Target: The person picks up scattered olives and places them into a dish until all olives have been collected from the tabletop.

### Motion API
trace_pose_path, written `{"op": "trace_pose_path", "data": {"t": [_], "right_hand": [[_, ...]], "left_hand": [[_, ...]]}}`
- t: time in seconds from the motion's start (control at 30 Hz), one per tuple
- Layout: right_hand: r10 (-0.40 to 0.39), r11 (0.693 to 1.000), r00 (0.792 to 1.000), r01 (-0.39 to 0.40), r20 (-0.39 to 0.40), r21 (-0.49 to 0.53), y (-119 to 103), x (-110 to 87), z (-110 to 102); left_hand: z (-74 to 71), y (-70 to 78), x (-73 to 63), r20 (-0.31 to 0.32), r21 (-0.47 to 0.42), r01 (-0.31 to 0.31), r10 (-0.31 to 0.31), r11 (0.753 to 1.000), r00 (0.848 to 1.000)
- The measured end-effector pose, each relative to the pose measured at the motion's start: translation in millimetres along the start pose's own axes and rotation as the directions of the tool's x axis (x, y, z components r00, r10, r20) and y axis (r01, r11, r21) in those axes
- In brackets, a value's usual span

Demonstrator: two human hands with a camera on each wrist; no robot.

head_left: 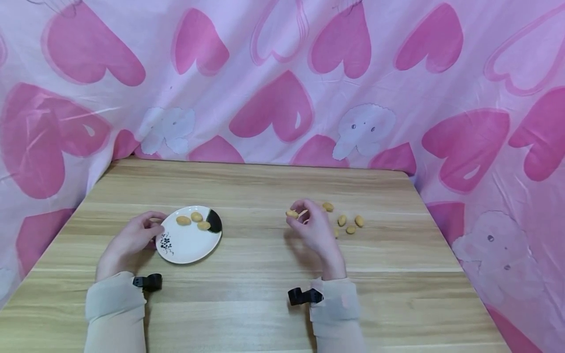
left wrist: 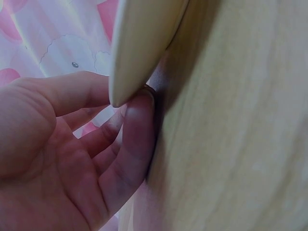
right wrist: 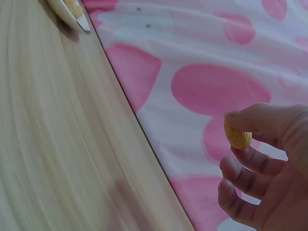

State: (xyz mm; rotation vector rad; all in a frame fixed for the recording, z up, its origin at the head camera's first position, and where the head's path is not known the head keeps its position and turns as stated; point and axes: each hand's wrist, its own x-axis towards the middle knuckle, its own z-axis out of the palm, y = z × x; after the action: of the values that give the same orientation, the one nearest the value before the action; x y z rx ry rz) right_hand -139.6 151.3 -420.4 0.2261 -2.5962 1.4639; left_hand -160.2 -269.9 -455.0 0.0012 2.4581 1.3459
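My left hand grips the left rim of a small round white plate, decorated with dark flowers and a black patch. In the left wrist view, the fingertips hold the plate's edge close to the tabletop. Three tan oval nuts lie on the plate. My right hand pinches another wrinkled, oval tan nut between thumb and index finger, raised over the table; its other fingers are bent and hold nothing. Several loose nuts lie just right of this hand, partly hidden behind it.
The wooden table reaches back to a pink and white heart-print cloth, which hangs behind it and at both sides. Each wrist carries a black camera over a light sleeve.
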Motion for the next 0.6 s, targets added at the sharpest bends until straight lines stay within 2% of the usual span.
{"op": "trace_pose_path", "data": {"t": [0.3, 0.47, 0.6], "right_hand": [[-0.057, 0.998, 0.996, 0.057, 0.071, 0.006, -18.3, 0.1, 29.6], [-0.091, 0.996, 0.983, 0.091, 0.162, 0.012, -31.2, -0.2, 51.0], [-0.129, 0.992, 0.972, 0.123, 0.198, 0.039, -47.4, 0.5, 67.6]], "left_hand": [[-4.8, -1.6, -4.6, -0.008, 0.013, 0.015, -0.015, 1.000, 1.000], [-4.3, -1.4, -4.4, -0.020, 0.026, 0.006, -0.006, 1.000, 1.000], [-0.7, -0.6, -2.0, -0.013, 0.022, -0.004, 0.004, 1.000, 1.000]]}}
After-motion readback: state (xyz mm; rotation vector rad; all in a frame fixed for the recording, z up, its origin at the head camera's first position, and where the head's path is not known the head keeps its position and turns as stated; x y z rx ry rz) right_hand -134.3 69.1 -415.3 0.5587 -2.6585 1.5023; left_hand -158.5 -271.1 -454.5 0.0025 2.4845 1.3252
